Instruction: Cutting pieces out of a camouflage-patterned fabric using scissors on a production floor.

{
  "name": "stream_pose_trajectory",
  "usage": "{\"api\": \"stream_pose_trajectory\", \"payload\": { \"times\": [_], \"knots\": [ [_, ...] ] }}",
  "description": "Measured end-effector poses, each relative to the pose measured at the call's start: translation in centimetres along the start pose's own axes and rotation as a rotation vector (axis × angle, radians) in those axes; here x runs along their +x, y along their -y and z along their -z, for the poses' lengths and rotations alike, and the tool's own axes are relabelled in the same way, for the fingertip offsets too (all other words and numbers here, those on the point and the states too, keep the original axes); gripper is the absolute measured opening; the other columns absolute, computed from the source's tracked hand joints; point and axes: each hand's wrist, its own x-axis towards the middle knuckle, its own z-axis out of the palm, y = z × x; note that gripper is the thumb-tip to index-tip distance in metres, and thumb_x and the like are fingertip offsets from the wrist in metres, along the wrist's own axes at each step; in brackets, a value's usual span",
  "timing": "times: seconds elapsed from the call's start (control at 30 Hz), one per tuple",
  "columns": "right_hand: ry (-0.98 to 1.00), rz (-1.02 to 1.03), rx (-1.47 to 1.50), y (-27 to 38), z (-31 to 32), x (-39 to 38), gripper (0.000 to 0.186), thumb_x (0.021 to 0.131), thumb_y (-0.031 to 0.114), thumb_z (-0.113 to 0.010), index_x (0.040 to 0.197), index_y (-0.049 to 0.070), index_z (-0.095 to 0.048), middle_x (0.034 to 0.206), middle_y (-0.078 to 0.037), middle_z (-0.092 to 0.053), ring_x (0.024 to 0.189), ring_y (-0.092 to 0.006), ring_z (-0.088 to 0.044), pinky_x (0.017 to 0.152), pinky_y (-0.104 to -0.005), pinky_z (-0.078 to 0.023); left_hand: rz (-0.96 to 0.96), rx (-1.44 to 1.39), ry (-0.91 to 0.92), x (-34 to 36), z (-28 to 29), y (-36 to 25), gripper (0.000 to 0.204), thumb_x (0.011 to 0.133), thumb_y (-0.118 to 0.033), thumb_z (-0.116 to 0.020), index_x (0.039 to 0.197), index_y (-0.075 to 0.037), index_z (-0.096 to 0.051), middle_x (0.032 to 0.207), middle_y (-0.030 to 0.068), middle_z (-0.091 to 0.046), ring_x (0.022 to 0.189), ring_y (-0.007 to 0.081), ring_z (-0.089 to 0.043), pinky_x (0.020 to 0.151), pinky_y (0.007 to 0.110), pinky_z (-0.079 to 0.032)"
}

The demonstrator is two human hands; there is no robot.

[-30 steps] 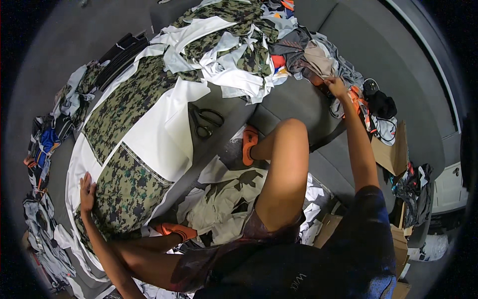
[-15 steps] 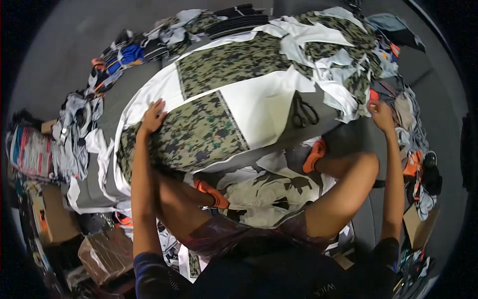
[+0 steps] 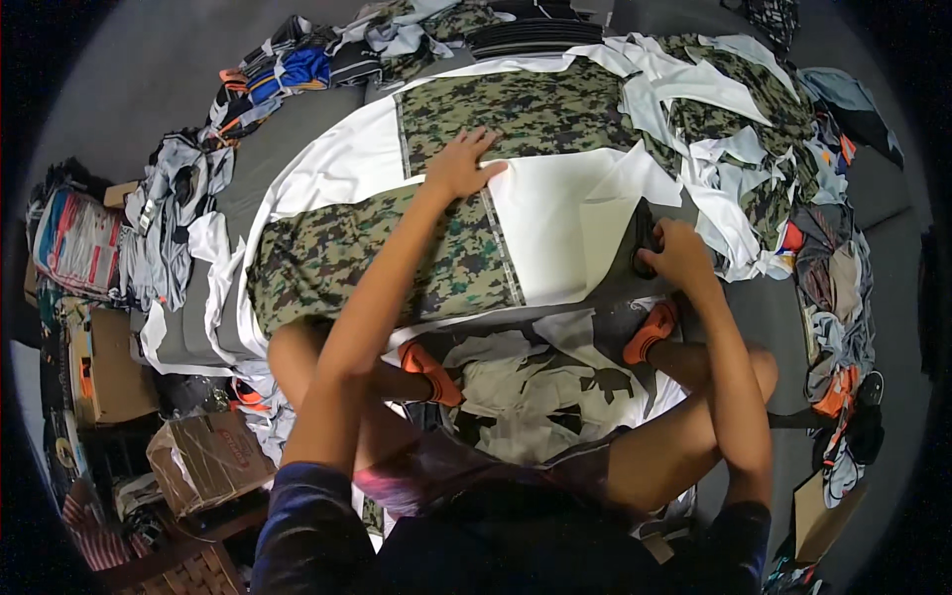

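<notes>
A large sheet of white cloth (image 3: 540,233) lies spread in front of me, with a near camouflage panel (image 3: 372,260) and a far camouflage panel (image 3: 526,107) on it. My left hand (image 3: 464,167) rests on the cloth where the two panels come close together, fingers stretched out and holding nothing. To the right of the white area, my right hand (image 3: 684,253) has its fingers closed round the handles of black scissors (image 3: 642,228). The blades are mostly hard to make out against the dark surface.
Camouflage and white scraps (image 3: 739,188) are heaped at the right. Dark folded stacks (image 3: 535,38) stand at the back. Grey cloth scraps (image 3: 174,218) and cardboard boxes (image 3: 213,458) line the left. Pale cut pieces (image 3: 526,382) lie between my legs.
My left hand has slid right across the cloth from its left side. My right hand has come in from the right-hand scraps and taken hold of the scissors. The view has shifted slightly.
</notes>
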Motion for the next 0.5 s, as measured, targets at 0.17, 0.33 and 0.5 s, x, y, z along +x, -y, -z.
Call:
{"api": "stream_pose_trajectory", "payload": {
  "times": [0.17,0.33,0.5],
  "knots": [
    [0.185,-0.159,0.083,-0.7,1.7,2.0,0.027,0.063,0.019,-0.073,0.074,0.0,-0.057,0.069,-0.011,-0.058,0.061,-0.0291,-0.053,0.062,-0.0372,-0.046,0.233,-0.091,0.038,6.4,-1.8,0.2,0.039,0.083,-0.038,-0.064,0.116,-0.016,-0.064,0.127,0.003,-0.054,0.107,0.0323,-0.055,0.087,0.044,-0.046],
    [0.298,-0.213,0.115,-2.0,3.2,2.8,0.026,0.062,0.018,-0.072,0.073,0.0,-0.057,0.068,-0.011,-0.058,0.06,-0.0285,-0.052,0.06,-0.0367,-0.046,0.095,0.149,-0.114,9.2,-3.5,0.1,0.004,0.081,-0.014,-0.062,0.082,-0.011,-0.064,0.097,0.004,-0.06,0.073,0.0299,-0.058,0.066,0.041,-0.048],
    [0.363,-0.244,0.124,-1.7,2.8,2.5,0.026,0.061,0.019,-0.072,0.072,0.0,-0.057,0.067,-0.012,-0.058,0.058,-0.0279,-0.051,0.059,-0.0362,-0.045,0.274,0.444,-0.013,14.9,-2.3,4.2,0.023,0.082,-0.027,-0.055,0.091,-0.009,-0.066,0.099,0.0128,-0.06,0.089,0.0347,-0.058,0.067,0.05,-0.048]
  ]
}}
